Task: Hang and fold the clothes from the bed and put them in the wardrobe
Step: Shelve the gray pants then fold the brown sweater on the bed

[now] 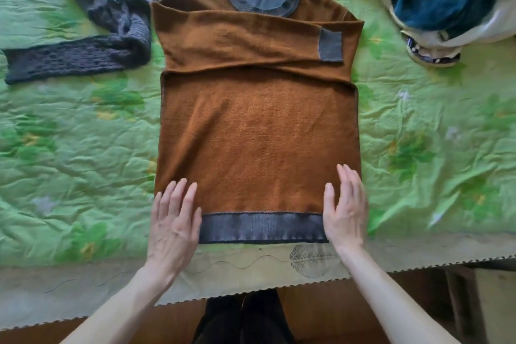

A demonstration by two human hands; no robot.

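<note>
The sweater (258, 131) lay flat on the bed (83, 148), sleeves crossed over its chest. Both hands, left (174, 220) and right (346, 209), rested flat and relaxed at the hem corners, gripping nothing. A careless lift could spill the sleeves loose.

Sweater (258, 131) on bed (69, 148)

green quilted bedspread (83, 148), brown floor (321, 315)
</note>
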